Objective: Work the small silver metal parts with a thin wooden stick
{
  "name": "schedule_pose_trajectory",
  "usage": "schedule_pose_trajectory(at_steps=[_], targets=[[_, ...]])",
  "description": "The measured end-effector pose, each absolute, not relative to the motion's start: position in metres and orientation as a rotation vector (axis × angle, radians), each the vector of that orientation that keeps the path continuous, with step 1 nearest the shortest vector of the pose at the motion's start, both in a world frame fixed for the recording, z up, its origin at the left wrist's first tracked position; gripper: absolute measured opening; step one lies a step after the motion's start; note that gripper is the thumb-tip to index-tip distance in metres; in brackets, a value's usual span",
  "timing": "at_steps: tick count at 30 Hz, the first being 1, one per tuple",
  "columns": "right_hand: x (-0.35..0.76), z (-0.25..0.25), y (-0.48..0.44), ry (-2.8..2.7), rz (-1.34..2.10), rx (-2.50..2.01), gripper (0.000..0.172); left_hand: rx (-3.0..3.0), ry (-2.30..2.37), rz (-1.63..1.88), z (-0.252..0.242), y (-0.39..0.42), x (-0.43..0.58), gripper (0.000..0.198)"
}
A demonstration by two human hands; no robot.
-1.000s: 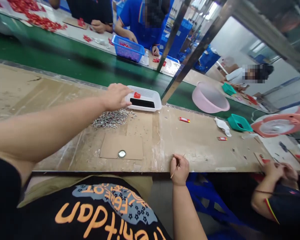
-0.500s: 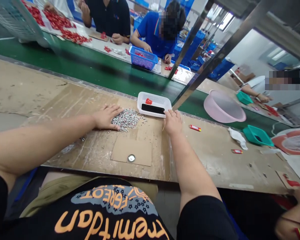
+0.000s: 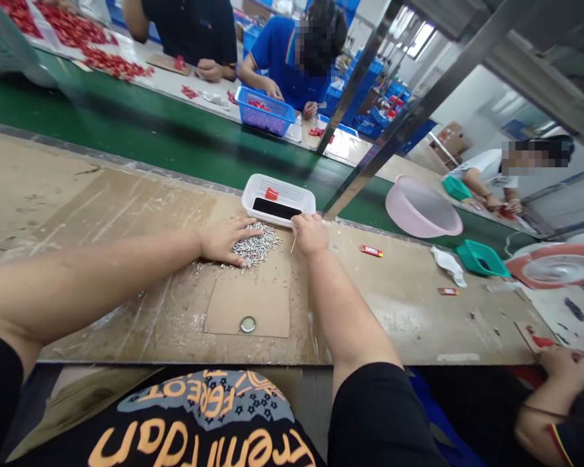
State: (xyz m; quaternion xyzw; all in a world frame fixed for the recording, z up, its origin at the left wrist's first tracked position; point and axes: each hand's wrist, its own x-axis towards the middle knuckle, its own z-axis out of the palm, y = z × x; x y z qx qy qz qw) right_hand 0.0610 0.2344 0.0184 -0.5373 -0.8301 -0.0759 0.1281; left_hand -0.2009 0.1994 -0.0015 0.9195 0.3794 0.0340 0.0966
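Loosely heaped, the small metallic-looking pieces lie toward the far edge of the worktop. Each is probably light, stiff and apt to roll: best swept from the heap's outer side, or pinched singly at mid-length. The left hand cups the heap's left side, fingers slightly apart. The right hand, fingers closed on a thin stick, meets the white basket's near right corner; whether it grips the rim, I cannot tell. Nearer the front edge lies cardboard bearing a round cap.
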Motion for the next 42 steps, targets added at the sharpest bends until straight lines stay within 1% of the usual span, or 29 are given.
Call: schedule_pose_trajectory(at_steps=[4, 7, 10, 15, 18, 19, 22, 24, 26, 30, 32, 34, 37, 40, 42], targets=[[0.094, 0.010, 0.211, -2.268, -0.098, -1.399, 0.034, 2.739, 1.046, 0.142, -0.003, 0.202, -0.169, 0.091], [0.128, -0.004, 0.181, -2.170, 0.086, -1.392, 0.034, 2.738, 1.002, 0.200, -0.007, 0.206, -0.143, 0.090], [0.159, -0.016, 0.151, -2.119, 0.186, -1.445, 0.037, 2.743, 0.913, 0.250, -0.011, 0.211, -0.111, 0.090], [0.191, -0.028, 0.128, -2.031, 0.248, -1.529, 0.039, 2.718, 0.766, 0.257, -0.009, 0.206, -0.032, 0.093], [0.205, -0.033, 0.125, -1.984, 0.218, -1.518, 0.039, 2.696, 0.703, 0.187, 0.010, 0.199, 0.003, 0.095], [0.208, -0.034, 0.124, -1.968, 0.214, -1.508, 0.039, 2.696, 0.680, 0.196, 0.019, 0.198, 0.004, 0.092], [0.209, -0.030, 0.117, -1.954, 0.157, -1.487, 0.038, 2.694, 0.666, 0.333, 0.048, 0.201, -0.039, 0.070], [0.196, -0.022, 0.115, -2.036, 0.081, -1.455, 0.037, 2.658, 0.914, 0.413, 0.061, 0.200, -0.097, 0.058], [0.168, -0.013, 0.118, -2.195, 0.040, -1.341, 0.035, 2.649, 1.233, 0.318, 0.067, 0.192, -0.161, 0.057], [0.072, 0.001, 0.139, -2.560, 0.154, -0.841, 0.031, 2.571, 1.551, 0.078, 0.061, 0.159, -0.256, 0.050], [0.014, 0.003, 0.151, -2.681, 0.190, -0.636, 0.028, 2.476, 1.685, 0.121, 0.057, 0.139, -0.281, 0.051], [-0.041, 0.003, 0.160, -2.773, 0.192, -0.464, 0.025, 2.375, 1.801, 0.238, 0.054, 0.122, -0.298, 0.051], [-0.103, 0.000, 0.164, -2.875, 0.179, -0.218, 0.021, 2.245, 1.874, 0.381, 0.054, 0.101, -0.317, 0.049], [-0.131, -0.005, 0.167, -2.949, 0.156, -0.029, 0.020, 2.183, 1.891, 0.463, 0.055, 0.088, -0.334, 0.047], [-0.129, -0.007, 0.171, -2.978, 0.159, -0.007, 0.019, 2.157, 1.921, 0.500, 0.055, 0.083, -0.342, 0.047]])
